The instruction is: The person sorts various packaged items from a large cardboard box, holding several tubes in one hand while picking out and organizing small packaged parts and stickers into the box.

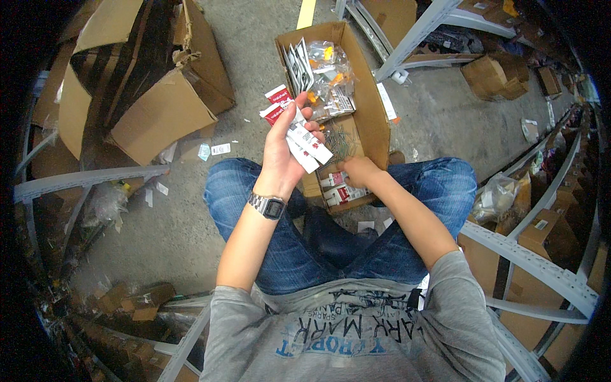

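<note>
My left hand (289, 143), palm up above the box's left side, is closed around several flat red-and-white tubes (307, 141) lying fanned across the palm and fingers. Down inside the near end of the open cardboard box (372, 105) is my right hand (361, 172). Its fingers are curled, and the fingertips are partly hidden, so what they pinch cannot be made out. More red-and-white packages (345, 195) lie just below that hand. A heap of thin metal pieces (340, 141) sits beside its fingertips.
Farther in the box are clear plastic bags (332, 70) with orange parts and a row of upright printed sleeves (298, 65). A large open carton (162, 114) stands on the left. Grey metal shelving (420, 38) flanks both sides. Paper scraps (220, 149) litter the concrete floor.
</note>
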Demonstrator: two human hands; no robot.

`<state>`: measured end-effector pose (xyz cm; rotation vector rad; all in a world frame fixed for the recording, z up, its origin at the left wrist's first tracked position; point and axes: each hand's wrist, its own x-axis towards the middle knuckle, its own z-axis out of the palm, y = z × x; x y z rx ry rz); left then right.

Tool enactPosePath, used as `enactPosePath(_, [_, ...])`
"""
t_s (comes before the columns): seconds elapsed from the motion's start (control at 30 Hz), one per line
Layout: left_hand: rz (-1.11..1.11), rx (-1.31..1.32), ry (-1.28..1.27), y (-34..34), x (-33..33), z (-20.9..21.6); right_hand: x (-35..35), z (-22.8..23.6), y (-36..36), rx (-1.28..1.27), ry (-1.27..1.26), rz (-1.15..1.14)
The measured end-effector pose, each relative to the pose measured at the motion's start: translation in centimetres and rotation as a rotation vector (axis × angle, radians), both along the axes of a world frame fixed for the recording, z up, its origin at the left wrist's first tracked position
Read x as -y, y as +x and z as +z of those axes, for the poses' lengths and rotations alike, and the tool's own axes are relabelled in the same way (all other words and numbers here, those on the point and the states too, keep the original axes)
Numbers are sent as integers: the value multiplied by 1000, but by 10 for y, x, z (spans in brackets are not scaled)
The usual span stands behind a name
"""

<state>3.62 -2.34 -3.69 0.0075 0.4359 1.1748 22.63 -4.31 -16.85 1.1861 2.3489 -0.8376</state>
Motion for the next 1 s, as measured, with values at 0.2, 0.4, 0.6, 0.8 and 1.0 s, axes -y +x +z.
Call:
enactPosePath(0.2, [-5,-11,-3,-1,0,-1,15,11,1,-157,143,29])
enactPosePath(0.4, [-24,-6,12,1,-1,-2,7,-3,-2,-1,-25,91])
enactPosePath(0.6, [-16,-29,14,0,0,-2,12,9,-4,-64,38,47])
enactPosePath(0.8, [-12,-43,8,2,0,0,1,4,2,-1,-6,125])
enactPosePath(1.0, [-15,-48,3,1,0,-2,2,2,1,-109,-9,16])
